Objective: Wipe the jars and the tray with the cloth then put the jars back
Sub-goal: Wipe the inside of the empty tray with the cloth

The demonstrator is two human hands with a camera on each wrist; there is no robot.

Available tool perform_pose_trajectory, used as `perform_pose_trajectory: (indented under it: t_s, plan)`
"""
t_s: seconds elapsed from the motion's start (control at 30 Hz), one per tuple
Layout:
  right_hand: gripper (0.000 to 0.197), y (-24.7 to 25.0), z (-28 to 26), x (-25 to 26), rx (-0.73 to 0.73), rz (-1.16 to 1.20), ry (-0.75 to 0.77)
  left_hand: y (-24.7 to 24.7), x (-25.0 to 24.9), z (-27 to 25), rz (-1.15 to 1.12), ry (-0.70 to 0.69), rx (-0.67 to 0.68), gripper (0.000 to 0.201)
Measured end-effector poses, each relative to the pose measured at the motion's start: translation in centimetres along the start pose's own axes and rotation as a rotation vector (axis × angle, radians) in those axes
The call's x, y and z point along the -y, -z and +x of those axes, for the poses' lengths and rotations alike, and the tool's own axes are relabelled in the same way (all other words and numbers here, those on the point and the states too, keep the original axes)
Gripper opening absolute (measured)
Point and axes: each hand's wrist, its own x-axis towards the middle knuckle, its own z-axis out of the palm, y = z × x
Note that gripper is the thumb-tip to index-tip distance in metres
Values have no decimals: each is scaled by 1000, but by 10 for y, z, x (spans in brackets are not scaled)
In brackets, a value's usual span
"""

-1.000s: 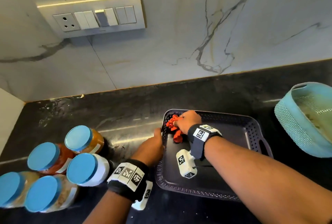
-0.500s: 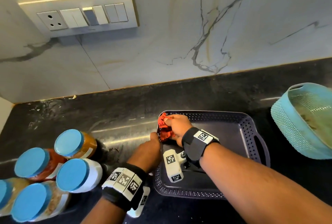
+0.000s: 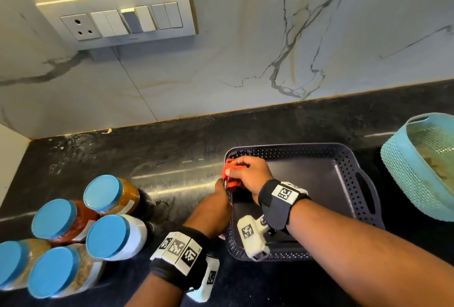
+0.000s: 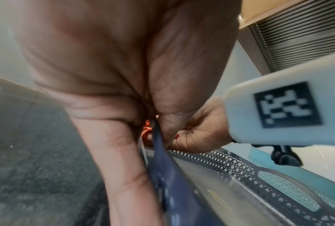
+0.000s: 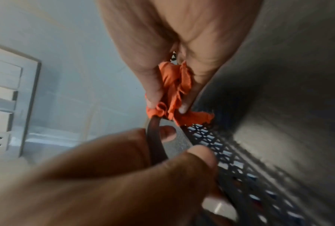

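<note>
A dark perforated tray lies on the black counter. My right hand pinches a bunched orange cloth against the tray's left rim near its far corner; the cloth shows between thumb and fingers, draped over the tray rim. My left hand grips the tray's left handle, thumb inside and fingers outside. In the left wrist view the tray wall runs right under my palm. Several blue-lidded jars stand grouped on the counter to the left, apart from the tray.
A teal mesh basket sits at the right edge, close to the tray's right handle. A marble wall with a switch panel rises behind the counter. Bare counter lies between the jars and the tray.
My right hand has drawn the cloth from the tray's inner far-left corner onto the left rim. The left hand keeps its hold on the handle.
</note>
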Motion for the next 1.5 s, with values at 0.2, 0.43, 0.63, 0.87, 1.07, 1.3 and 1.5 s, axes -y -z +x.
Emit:
perform_pose_trajectory:
  t_s: [0.2, 0.43, 0.63, 0.87, 1.07, 1.3, 1.5]
  plan:
    - [12, 3, -19, 9, 96, -113, 47, -4, 12, 3, -212, -9, 29, 46]
    - [11, 13, -17, 28, 95, -271, 170, -3, 13, 7, -315, -40, 116, 57]
    - [9, 18, -32, 16, 163, -296, 152, 0, 18, 2, -367, -68, 160, 57]
    - [10, 18, -26, 23, 46, -366, 208, 1, 21, 8, -402, -149, 176, 69]
    - [15, 23, -44, 18, 130, -549, 297, 1, 30, 9, -400, -139, 219, 52]
    - [20, 16, -36, 41, 165, -848, 487, 6, 39, 13, -481, -171, 223, 51]
    - [27, 22, -66, 14, 292, -973, 525, 3, 40, 11, -566, -150, 213, 41]
